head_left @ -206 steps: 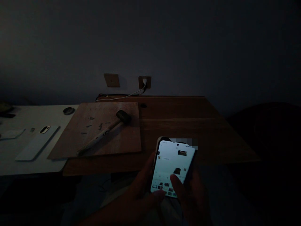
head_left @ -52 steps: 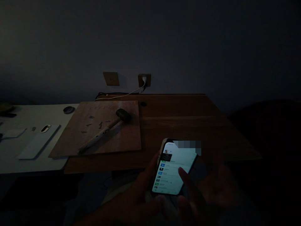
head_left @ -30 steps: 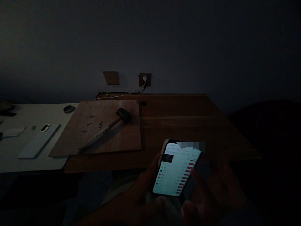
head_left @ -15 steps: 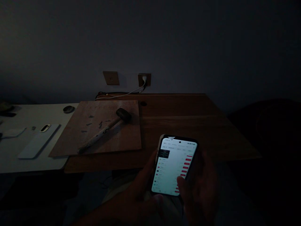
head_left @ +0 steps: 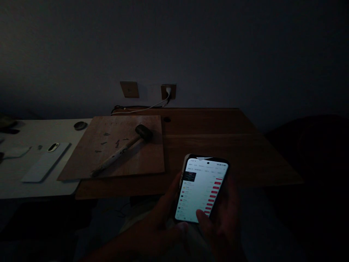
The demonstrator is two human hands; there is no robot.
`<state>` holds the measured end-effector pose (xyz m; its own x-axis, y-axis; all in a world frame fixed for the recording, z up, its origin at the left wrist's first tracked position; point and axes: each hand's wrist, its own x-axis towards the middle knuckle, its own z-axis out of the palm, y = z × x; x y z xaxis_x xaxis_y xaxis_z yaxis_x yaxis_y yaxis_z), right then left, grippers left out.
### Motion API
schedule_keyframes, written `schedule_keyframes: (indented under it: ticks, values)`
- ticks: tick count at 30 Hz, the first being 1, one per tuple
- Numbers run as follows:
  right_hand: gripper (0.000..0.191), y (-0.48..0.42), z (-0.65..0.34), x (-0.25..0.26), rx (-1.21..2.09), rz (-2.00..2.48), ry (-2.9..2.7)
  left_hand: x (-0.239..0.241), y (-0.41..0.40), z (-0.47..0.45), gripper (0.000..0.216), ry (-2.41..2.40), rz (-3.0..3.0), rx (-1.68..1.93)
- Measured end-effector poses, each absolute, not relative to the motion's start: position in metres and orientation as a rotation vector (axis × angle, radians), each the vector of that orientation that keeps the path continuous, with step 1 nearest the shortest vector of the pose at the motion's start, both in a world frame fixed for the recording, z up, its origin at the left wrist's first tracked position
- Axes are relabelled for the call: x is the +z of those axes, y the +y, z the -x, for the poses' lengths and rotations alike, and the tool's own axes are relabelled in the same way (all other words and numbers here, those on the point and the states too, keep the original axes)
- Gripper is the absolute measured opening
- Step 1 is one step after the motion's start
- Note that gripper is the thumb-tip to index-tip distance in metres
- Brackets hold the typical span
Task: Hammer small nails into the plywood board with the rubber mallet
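Observation:
A lit smartphone [head_left: 201,193] is held tilted above my lap, in front of the table edge. Its bright screen shows a list with red buttons down one side. My left hand [head_left: 160,218] grips the phone's left side and lower edge. On the other side, my right hand [head_left: 223,218] wraps round the phone, its thumb over the lower part of the screen. Fingers behind the phone are hidden or lost in the dark.
On the wooden table [head_left: 201,123] lies a board [head_left: 147,160] bearing a mallet [head_left: 122,151] and several small metal pieces [head_left: 117,143]. A pale phone [head_left: 46,163] and a round dark object [head_left: 80,126] rest on the white table [head_left: 65,189]. A cable [head_left: 147,109] runs from the wall socket [head_left: 165,95].
My right thumb has shifted left and slightly down across the screen. The right hand has moved a little left, while the left hand keeps its hold on the phone.

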<state>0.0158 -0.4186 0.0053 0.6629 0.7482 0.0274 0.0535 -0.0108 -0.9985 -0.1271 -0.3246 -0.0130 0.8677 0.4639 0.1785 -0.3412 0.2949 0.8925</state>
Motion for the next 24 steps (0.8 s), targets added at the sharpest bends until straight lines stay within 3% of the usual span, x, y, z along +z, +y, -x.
schedule_keyframes:
  ticks: [14, 24]
  values:
    - [0.104, -0.4109, -0.0114, 0.0117, 0.586, 1.468, -0.564, -0.0081, -0.3237, 0.1268, 0.092, 0.142, -1.172, 0.478]
    - [0.088, -0.4094, -0.0085, 0.0139, 0.507, 1.535, -0.583, -0.0110, -0.3232, 0.1299, 0.088, 0.137, -1.221, 0.482]
